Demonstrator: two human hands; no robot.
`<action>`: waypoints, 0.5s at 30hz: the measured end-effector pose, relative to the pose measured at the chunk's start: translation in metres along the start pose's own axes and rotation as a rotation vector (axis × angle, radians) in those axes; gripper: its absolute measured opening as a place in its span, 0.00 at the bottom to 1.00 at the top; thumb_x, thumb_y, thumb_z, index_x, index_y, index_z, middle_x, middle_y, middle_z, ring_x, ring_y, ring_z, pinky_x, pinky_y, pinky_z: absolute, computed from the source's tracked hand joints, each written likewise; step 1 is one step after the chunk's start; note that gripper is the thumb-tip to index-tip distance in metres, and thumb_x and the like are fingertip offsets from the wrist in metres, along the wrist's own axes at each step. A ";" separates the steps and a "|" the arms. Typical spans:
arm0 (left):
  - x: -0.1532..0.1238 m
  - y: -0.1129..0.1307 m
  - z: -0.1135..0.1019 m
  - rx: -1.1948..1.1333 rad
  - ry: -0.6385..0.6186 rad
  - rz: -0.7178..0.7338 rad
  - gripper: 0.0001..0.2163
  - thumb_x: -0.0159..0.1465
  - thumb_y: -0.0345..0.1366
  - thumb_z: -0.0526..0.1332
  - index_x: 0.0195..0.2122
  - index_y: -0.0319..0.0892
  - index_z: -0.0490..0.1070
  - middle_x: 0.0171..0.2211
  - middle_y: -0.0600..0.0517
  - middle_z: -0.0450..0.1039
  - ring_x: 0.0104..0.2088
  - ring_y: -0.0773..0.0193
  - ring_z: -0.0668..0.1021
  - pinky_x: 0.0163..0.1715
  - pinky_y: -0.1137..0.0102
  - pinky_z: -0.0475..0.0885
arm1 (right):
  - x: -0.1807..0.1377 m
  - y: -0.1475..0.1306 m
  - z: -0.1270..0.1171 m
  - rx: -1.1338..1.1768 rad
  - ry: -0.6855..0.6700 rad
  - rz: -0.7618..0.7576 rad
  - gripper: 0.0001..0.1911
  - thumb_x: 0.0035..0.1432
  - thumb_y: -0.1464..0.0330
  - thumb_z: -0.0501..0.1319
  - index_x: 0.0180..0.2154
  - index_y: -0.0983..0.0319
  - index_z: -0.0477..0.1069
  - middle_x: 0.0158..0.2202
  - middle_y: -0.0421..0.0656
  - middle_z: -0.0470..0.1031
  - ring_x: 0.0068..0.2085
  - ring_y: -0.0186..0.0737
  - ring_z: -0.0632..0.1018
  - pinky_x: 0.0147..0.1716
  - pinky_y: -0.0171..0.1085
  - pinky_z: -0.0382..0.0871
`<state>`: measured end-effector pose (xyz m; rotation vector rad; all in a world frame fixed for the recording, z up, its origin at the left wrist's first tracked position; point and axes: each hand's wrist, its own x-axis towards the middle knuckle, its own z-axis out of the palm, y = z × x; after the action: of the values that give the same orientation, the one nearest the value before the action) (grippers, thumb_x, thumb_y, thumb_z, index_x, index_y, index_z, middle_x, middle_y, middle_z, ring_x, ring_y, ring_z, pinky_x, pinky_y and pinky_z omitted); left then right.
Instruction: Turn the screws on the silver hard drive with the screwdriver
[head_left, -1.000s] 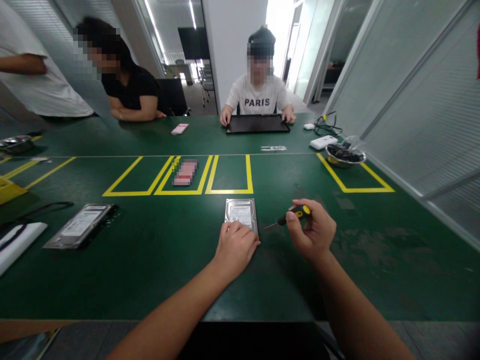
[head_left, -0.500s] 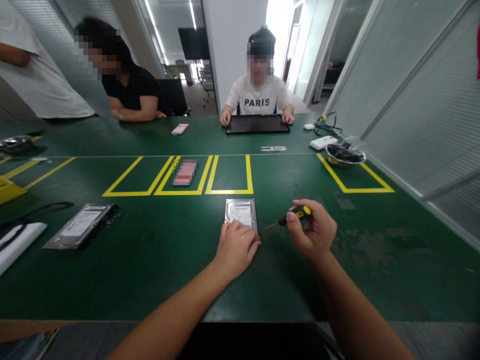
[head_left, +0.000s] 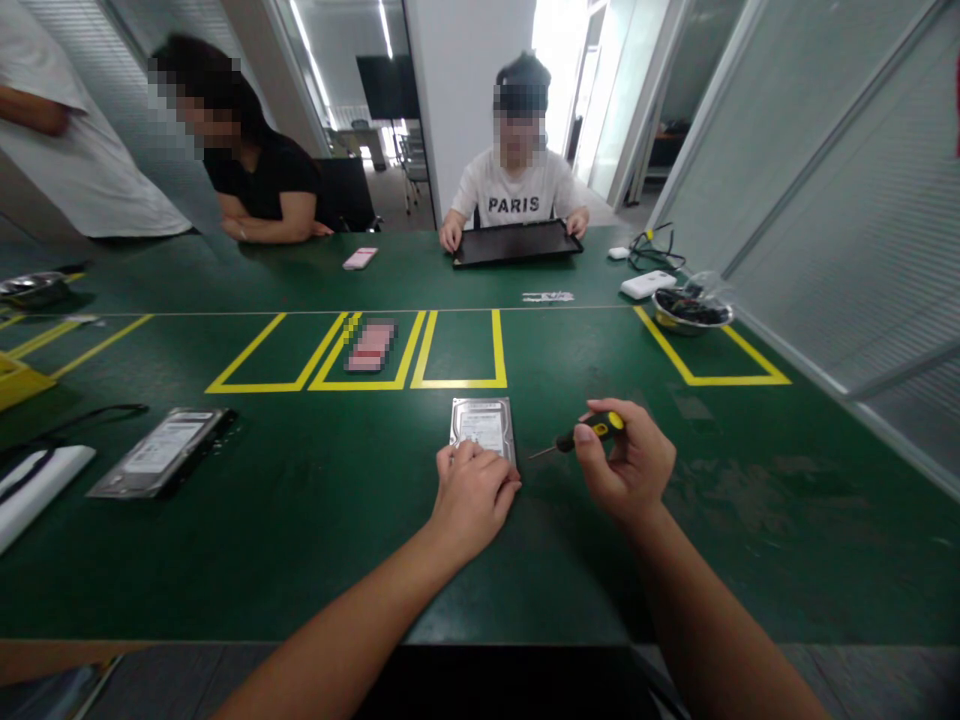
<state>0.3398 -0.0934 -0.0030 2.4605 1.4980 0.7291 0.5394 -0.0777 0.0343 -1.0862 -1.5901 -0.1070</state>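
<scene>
A silver hard drive (head_left: pixel 481 418) with a white label lies on the green table in front of me. Over its near part my left hand (head_left: pixel 474 492) is curled, covering that end and gripping it. To the right, my right hand (head_left: pixel 632 458) is closed round the handle of a black-and-yellow screwdriver (head_left: pixel 600 427). The screwdriver's thin shaft points left at the drive's right edge, with a small gap between tip and drive. My left fingertips are partly hidden.
Another hard drive (head_left: pixel 161 450) in a clear bag lies left, near a white object (head_left: pixel 45 490) with a black cord. Yellow tape frames (head_left: pixel 459 384) mark the table; a pink phone (head_left: pixel 371 346) is in one. A metal bowl (head_left: pixel 691 318) stands right. Opposite, a person holds a black panel (head_left: pixel 517 245).
The person opposite has tilted the black panel, raising its right end. My hands, the hard drive and the screwdriver have hardly moved.
</scene>
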 end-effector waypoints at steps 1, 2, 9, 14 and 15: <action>0.000 0.000 0.000 0.004 0.002 0.004 0.02 0.62 0.36 0.64 0.32 0.46 0.74 0.33 0.52 0.77 0.41 0.56 0.69 0.44 0.56 0.56 | 0.000 0.000 0.000 0.000 -0.001 0.003 0.12 0.54 0.68 0.62 0.43 0.59 0.71 0.32 0.41 0.76 0.31 0.38 0.78 0.33 0.38 0.72; 0.000 0.000 0.000 0.006 0.003 0.008 0.02 0.62 0.36 0.64 0.33 0.46 0.74 0.33 0.52 0.77 0.41 0.56 0.69 0.44 0.56 0.56 | -0.001 0.001 0.000 0.001 -0.003 0.005 0.12 0.54 0.68 0.62 0.43 0.59 0.71 0.33 0.41 0.76 0.31 0.38 0.78 0.33 0.38 0.72; -0.005 -0.004 0.003 0.032 0.030 0.040 0.04 0.65 0.38 0.61 0.35 0.48 0.76 0.34 0.51 0.77 0.43 0.54 0.69 0.45 0.54 0.55 | 0.000 0.000 0.000 0.010 -0.002 -0.002 0.13 0.54 0.68 0.63 0.43 0.59 0.70 0.33 0.41 0.76 0.32 0.39 0.78 0.33 0.38 0.72; -0.007 -0.004 0.004 0.076 0.064 0.095 0.05 0.65 0.36 0.61 0.35 0.46 0.76 0.34 0.49 0.78 0.43 0.53 0.69 0.46 0.52 0.54 | 0.000 0.001 0.000 -0.016 -0.001 -0.004 0.12 0.54 0.67 0.62 0.43 0.59 0.70 0.33 0.41 0.76 0.31 0.39 0.78 0.32 0.38 0.72; -0.007 -0.004 0.003 0.086 0.067 0.103 0.05 0.65 0.36 0.60 0.35 0.46 0.76 0.34 0.49 0.78 0.43 0.53 0.69 0.46 0.52 0.54 | 0.000 0.001 0.000 -0.015 0.001 -0.006 0.12 0.54 0.67 0.62 0.43 0.59 0.70 0.32 0.41 0.76 0.31 0.38 0.77 0.32 0.38 0.72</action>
<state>0.3358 -0.0976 -0.0097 2.6185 1.4641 0.7882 0.5402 -0.0771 0.0340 -1.0931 -1.5938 -0.1239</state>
